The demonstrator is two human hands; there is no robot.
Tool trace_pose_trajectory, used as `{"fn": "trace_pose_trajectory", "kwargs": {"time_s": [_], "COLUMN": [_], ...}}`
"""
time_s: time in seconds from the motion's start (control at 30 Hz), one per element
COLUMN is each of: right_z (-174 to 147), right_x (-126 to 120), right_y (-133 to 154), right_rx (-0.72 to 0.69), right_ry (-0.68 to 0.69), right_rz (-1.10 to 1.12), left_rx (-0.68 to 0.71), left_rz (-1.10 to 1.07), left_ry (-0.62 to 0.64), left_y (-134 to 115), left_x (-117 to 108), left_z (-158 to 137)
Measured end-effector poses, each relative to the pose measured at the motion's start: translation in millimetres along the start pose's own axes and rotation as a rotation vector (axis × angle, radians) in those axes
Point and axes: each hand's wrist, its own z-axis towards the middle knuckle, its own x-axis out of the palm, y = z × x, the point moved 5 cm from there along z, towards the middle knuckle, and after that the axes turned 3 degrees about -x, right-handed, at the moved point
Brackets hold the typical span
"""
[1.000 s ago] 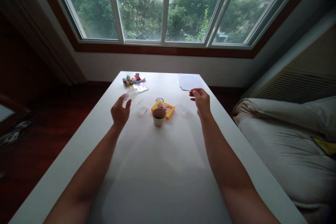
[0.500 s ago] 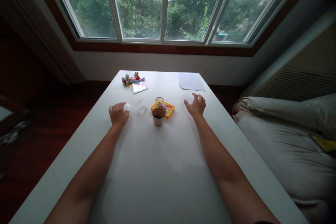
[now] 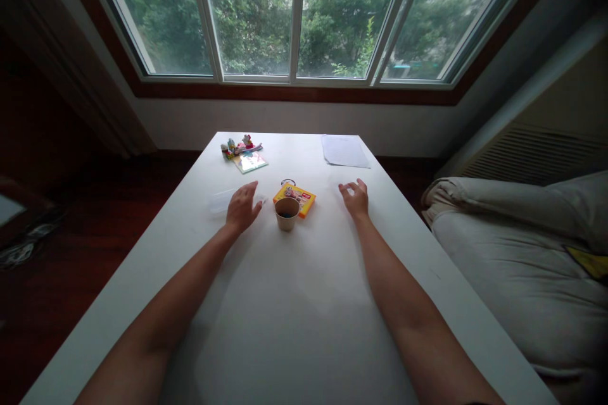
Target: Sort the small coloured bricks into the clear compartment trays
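My left hand (image 3: 243,207) is low over the table, its thumb and fingers apart around a small clear plastic piece (image 3: 261,199). Whether they touch it, I cannot tell. Just left of that hand lies a clear plastic container (image 3: 220,201). Over on the right, my right hand (image 3: 356,197) has thumb and forefinger curled together in a pinch; a faint clear piece (image 3: 336,182) shows by the fingertips, too faint to make out. Between the hands stands a brown paper cup (image 3: 287,221) with something dark inside. Behind it lies a yellow box (image 3: 304,197).
Small colourful figures (image 3: 230,149) and a shiny card (image 3: 251,162) lie at the back left of the white table (image 3: 294,316). Paper sheets (image 3: 345,150) are at the back right. A dark ring-shaped item (image 3: 287,181) sits behind the box. A sofa (image 3: 503,266) stands to the right.
My left hand has moved right, from the clear container to the smaller clear piece, and the container now shows more fully. My right hand's spread fingers have drawn together into a pinch.
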Motion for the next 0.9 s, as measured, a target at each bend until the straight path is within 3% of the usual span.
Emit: {"fn": "trace_pose_trajectory", "kwargs": {"time_s": [0.27, 0.5, 0.7, 0.9], "right_z": [-4, -7, -5, 26], "right_x": [0, -2, 3, 12], "right_y": [15, 21, 26, 16], "right_rx": [-0.178, -0.162, -0.103, -0.108], "right_ry": [-0.017, 0.031, 0.122, 0.303], "right_rz": [-0.057, -0.159, -0.214, -0.252], "left_rx": [0.149, 0.109, 0.051, 0.013], "left_rz": [0.092, 0.092, 0.065, 0.028], "left_ry": [0.168, 0.236, 0.199, 0.133], "left_y": [-10, -7, -4, 1], "left_x": [23, 33, 27, 13], "left_z": [-11, -18, -21, -20]}}
